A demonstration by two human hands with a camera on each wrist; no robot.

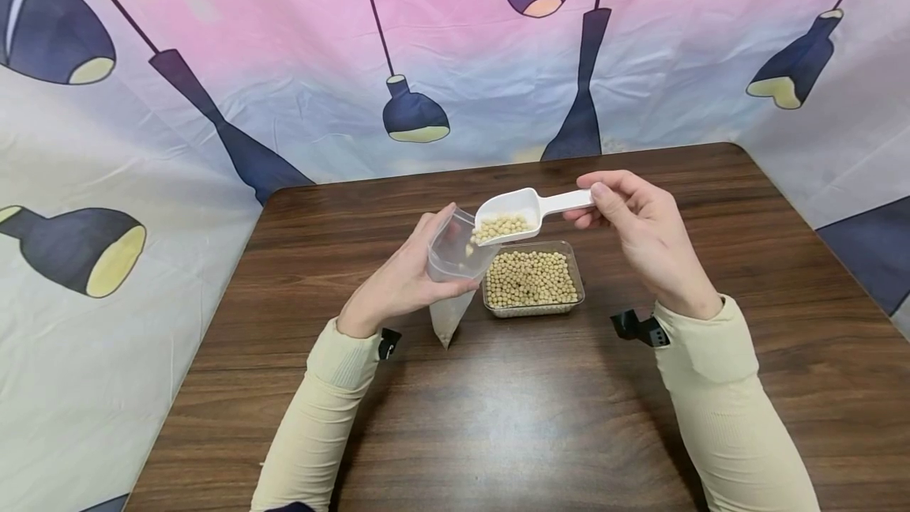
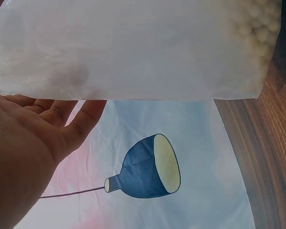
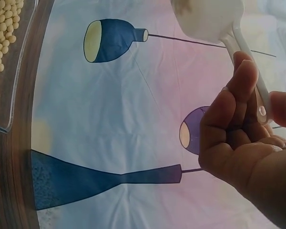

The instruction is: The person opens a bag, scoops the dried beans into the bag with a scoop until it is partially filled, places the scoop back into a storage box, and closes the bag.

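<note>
Head view: above a brown wooden table [image 1: 519, 417], the left hand [image 1: 401, 279] grips a translucent plastic bag [image 1: 451, 259] near its mouth, thumb on the near side and fingers behind, with the mouth spread and the pointed lower end hanging down. The right hand [image 1: 650, 235] pinches the handle of a white scoop [image 1: 529, 202] between thumb and fingers; its lip is at the bag's mouth, and pale beans [image 1: 503, 226] lie in its bowl, a few just past the lip. A clear rectangular container [image 1: 533, 311], well filled with similar beans, stands on the table below the scoop. Left wrist view: the bag crosses the upper part, beans gathered toward one end; the left fingers pass behind the film and their tips are hidden. Right wrist view: the right fingers and thumb hold the scoop's handle near its end, which has a small hole; part of the container shows at the edge. Assessment: the bag appears soft, thin and probably slippery, light but likely to sag as contents increase; best held just below the mouth, kept wide. The scoop appears light and stiff; the handle is the proper hold, as tilting could scatter the hard, rolling beans.
</note>
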